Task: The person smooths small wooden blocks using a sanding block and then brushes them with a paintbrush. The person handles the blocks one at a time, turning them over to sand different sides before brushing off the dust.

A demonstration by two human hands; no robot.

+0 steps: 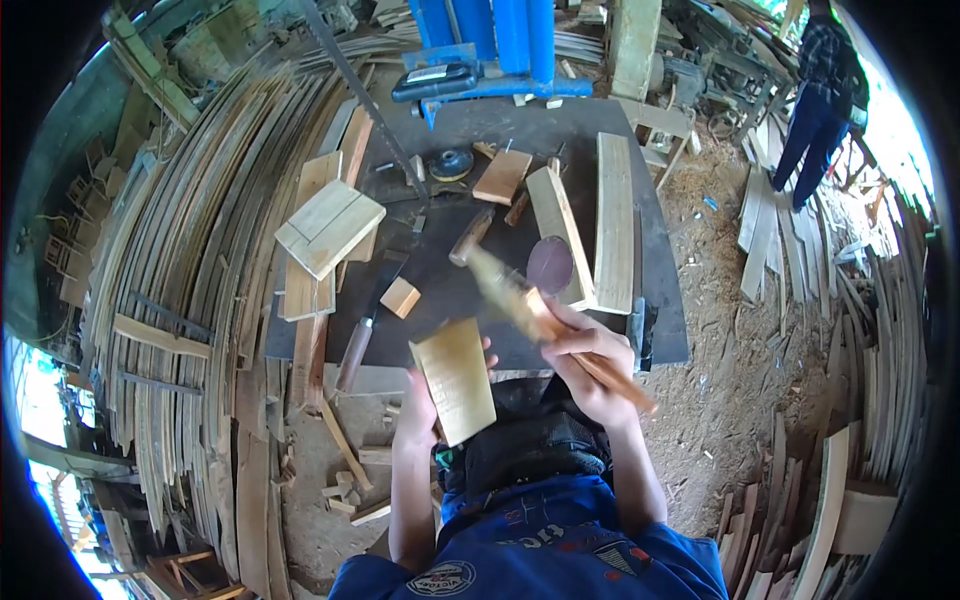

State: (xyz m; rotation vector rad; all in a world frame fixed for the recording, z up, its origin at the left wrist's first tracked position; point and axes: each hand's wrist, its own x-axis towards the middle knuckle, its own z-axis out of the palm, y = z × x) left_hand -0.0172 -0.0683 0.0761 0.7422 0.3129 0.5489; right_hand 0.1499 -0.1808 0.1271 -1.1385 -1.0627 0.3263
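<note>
My left hand (421, 402) grips a flat, golden-tan rectangular sheet (459, 385) by its edges, fingertips showing at its right side. A slight sheen lies on its face, and I cannot tell its material. In my right hand (590, 362) is a brush (535, 312), its wooden handle running down to the right through closed fingers. Motion blurs the pale bristles, which point up and left over the table, apart from the sheet. Just beyond the brush lies a round purple sanding disc (550, 264) against a board. A small wood block (400, 297) rests left of it.
The dark worktable (400, 345) carries a wooden-handled blade (357, 345), a flap disc (451, 164), a marked board (330, 228) and a long plank (614, 222). Blue machinery (500, 45) stands behind. Stacked strips (190, 250) line the left; a person (820, 100) stands far right.
</note>
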